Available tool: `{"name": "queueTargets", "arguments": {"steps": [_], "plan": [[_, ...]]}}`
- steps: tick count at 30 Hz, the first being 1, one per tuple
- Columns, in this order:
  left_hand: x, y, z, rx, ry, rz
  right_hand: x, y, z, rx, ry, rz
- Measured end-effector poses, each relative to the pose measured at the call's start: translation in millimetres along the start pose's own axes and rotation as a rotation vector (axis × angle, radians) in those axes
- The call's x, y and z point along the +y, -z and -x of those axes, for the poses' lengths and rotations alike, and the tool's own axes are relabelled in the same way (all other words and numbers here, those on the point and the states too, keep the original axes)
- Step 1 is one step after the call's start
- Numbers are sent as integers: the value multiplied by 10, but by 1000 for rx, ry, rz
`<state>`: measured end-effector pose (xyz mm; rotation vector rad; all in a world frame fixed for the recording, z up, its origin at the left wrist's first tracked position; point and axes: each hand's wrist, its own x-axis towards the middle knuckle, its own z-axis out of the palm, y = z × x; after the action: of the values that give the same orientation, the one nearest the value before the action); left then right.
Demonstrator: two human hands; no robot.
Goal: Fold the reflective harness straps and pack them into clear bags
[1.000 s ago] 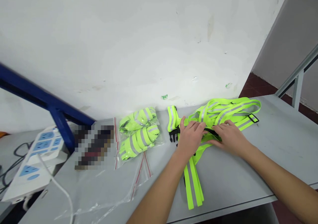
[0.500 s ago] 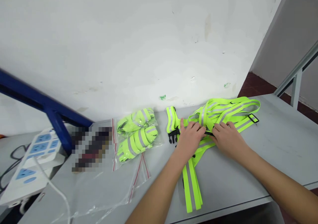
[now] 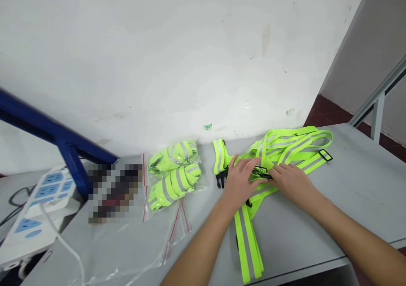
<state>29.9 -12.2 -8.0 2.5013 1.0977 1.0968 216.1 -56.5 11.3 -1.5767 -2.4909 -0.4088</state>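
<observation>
A fluorescent yellow-green reflective strap harness (image 3: 287,147) with silver stripes lies loosely heaped on the grey table. My left hand (image 3: 238,181) is curled over its middle, thumb and fingers closing on the strap. Close beside it, my right hand (image 3: 290,179) pinches the strap near a black slider buckle (image 3: 261,172) that shows between both hands. A black side-release clip (image 3: 222,178) sticks out left of my left hand. Folded strap ends (image 3: 248,243) hang toward the table's front edge. Another black slider (image 3: 325,155) lies at the right. My fingers hide part of the buckle.
Two clear zip bags with rolled reflective straps (image 3: 176,186) lie to the left. Flat clear zip bags (image 3: 136,248) lie in front of them. A white power strip (image 3: 41,210) with a cable is at far left, by a blue metal frame (image 3: 68,151). A white wall (image 3: 190,66) stands behind.
My left hand has turned, its thumb and fingers now parted around the buckle area, showing more of the black buckle. My right hand stays at the strap. The view has shifted slightly.
</observation>
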Motion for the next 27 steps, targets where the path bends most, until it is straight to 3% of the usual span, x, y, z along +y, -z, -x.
{"name": "queueTargets", "arguments": {"steps": [4,6,13,16,20,23,27], "plan": [[-46,36,5,-86,230,272,125,108,57,-1,73,-118],[-50,66,1,-118,270,308,142,166,96,17,120,-138],[-67,134,-8,-254,118,279,95,314,190,9,178,-260],[-96,73,24,-163,133,199,173,385,190,-27,102,-460],[-104,29,46,32,115,97,367,421,141,-88,-165,-825],[-77,104,26,65,99,87,476,396,98,-100,-345,-1057],[-90,260,-6,202,114,72,496,432,66,-73,-420,-1376]]}}
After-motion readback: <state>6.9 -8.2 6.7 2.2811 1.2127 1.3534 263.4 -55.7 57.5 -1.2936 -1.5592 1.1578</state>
